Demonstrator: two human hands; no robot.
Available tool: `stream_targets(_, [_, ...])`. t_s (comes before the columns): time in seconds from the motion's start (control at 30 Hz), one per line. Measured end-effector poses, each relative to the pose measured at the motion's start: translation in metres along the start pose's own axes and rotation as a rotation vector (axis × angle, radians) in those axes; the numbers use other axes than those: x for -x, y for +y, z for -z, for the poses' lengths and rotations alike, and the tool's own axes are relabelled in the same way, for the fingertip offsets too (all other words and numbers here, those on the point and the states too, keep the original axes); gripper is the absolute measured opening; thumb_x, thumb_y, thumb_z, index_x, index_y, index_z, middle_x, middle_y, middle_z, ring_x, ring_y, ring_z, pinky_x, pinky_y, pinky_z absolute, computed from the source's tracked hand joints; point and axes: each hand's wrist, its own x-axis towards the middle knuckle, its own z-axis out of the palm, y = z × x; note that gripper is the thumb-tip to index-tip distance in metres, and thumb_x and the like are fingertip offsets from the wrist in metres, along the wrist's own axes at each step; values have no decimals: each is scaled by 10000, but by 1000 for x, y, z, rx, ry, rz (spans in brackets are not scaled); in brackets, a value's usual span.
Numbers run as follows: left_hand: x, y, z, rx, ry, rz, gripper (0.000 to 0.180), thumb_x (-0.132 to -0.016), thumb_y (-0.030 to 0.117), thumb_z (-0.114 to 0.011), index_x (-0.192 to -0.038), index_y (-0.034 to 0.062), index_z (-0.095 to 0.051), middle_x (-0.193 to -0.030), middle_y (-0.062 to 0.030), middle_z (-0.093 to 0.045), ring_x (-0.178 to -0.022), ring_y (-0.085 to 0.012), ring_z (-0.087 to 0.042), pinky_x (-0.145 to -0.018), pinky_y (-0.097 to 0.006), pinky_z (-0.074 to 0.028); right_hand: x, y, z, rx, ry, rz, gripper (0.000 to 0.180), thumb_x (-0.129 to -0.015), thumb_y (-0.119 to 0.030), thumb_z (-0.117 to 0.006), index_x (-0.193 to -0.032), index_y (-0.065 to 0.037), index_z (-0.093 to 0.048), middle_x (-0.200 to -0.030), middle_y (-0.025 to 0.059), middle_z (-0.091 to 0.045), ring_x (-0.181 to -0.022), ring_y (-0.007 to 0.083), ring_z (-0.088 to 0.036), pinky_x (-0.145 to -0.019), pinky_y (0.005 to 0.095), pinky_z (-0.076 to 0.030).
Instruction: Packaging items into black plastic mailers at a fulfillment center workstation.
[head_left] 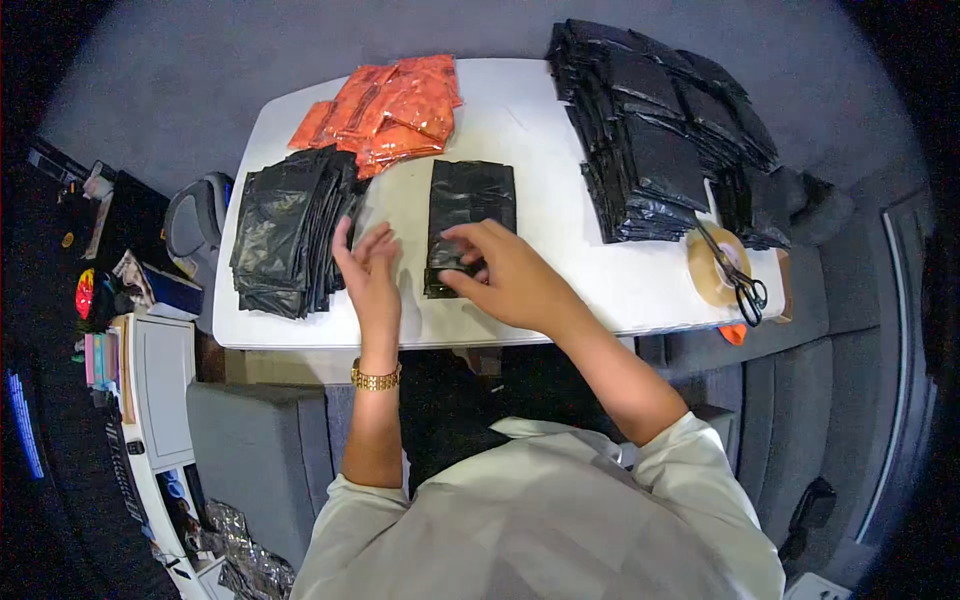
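Nearest the camera is the person's pale shirt (540,520), with both bare forearms reaching away over the near edge of a white desk (560,140). A gold bracelet (375,377) sits on the left wrist.

At the middle of the desk lies a black bag (470,205), flat, its long axis running near to far, one short end toward the person and the other toward the far side. The right hand (505,275) rests on the bag's near end, fingers (462,235) curled and pinching at the plastic there; it looks like a light grip on the bag's edge rather than a full clasp. The left hand (368,268) lies just left of the bag, fingers spread and loose, palm down on what seems to be a clear film on the desk; I cannot tell whether it grips anything.

I'd judge the bag light, thin and floppy, glossy enough to slip, so it wants holding at an edge or corner with a pinch, the other hand pressing it flat.

To the left, touching nothing of the bag, is a stack of black bags (285,230), fanned and slumped. Beyond it at the far left lie orange packets (395,110) in a loose heap. On the far right stands a taller black pile (660,130), neatly squared. Near the right edge sits a tape roll (715,265) with scissors (740,280) laid across it.
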Motion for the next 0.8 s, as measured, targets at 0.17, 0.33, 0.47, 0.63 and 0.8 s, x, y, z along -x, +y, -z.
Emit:
stream_targets(0.17, [25, 10, -37, -809, -357, -285, 725, -1061, 19, -494, -1710, 63, -173, -1647, -250, -461, -1528, -382, -473, -1271, -546, -349, -19, 64, -2, 641, 589, 471, 510, -932, -112, -757, -1414, -34, -609, -1497, 238, -556, -1439, 452, -513, -1180, 497, -450])
stream_targets(0.33, [15, -15, -47, -1431, -531, -577, 692, -1062, 125, -478, -1684, -32, -220, -1720, -243, -345, -1589, -378, -364, -1298, -595, -254, -54, 91, -24, 932, 416, 315, 640, -1089, -309, -484, -1638, 8, -393, -1736, 227, -333, -1622, 393, -287, -1296, 593, -266])
stream_targets(0.47, [16, -21, -41, -1575, -535, -564, 716, -1068, 216, -488, -1679, -57, -235, -1734, -213, -341, -1599, -362, -347, -1294, -614, -242, -50, 100, -22, 915, 401, 287, 628, -1111, -334, -453, -1635, 7, -397, -1737, 206, -343, -1624, 369, -291, -1303, 593, -247])
stream_targets(0.63, [16, -18, -41, -1546, -528, -522, 750, -1048, 231, -520, -1681, -51, -234, -1740, -210, -332, -1599, -357, -348, -1303, -605, -228, -43, 100, -16, 983, 389, 229, 666, -1126, -415, -433, -1651, -8, -385, -1747, 188, -332, -1636, 326, -276, -1319, 579, -206])
stream_targets(0.8, [15, -10, -40, -1524, -504, -479, 822, -1026, 267, -565, -1687, -59, -201, -1748, -207, -317, -1603, -348, -346, -1313, -599, -201, -40, 102, -13, 960, 405, 236, 660, -1108, -397, -486, -1632, -4, -411, -1740, 189, -342, -1628, 339, -289, -1312, 563, -232])
